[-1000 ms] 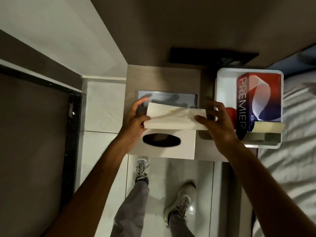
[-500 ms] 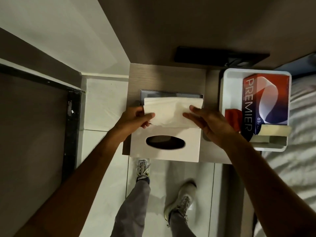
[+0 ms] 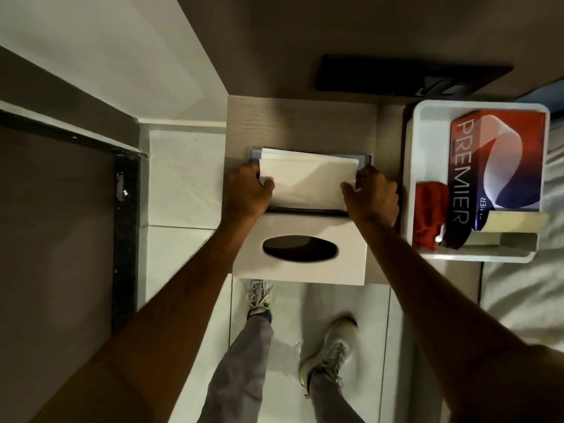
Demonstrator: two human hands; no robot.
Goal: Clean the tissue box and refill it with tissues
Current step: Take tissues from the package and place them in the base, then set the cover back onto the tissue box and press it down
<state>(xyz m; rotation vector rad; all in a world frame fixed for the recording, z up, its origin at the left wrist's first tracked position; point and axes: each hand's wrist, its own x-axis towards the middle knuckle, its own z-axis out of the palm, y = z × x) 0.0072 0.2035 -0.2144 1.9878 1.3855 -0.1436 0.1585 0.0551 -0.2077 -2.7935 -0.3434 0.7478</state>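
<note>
A stack of white tissues (image 3: pixel 308 181) lies flat over a dark rectangular tray-like base (image 3: pixel 364 158) on the small wooden table (image 3: pixel 299 123). My left hand (image 3: pixel 248 192) grips the stack's left end and my right hand (image 3: pixel 370 195) grips its right end. Just in front of them, at the table's near edge, lies the white tissue box cover (image 3: pixel 300 250) with its dark oval slot facing up.
A white bin (image 3: pixel 410 166) at the right holds a red and blue PREMIER tissue pack (image 3: pixel 500 160), a red cloth (image 3: pixel 428 215) and a beige pad. A bed lies further right, a dark panel on the wall behind, tiled floor and my feet below.
The tissue stack moved away from the cover's top and down onto the dark base behind it. Both hands shifted from its near side to its two ends.
</note>
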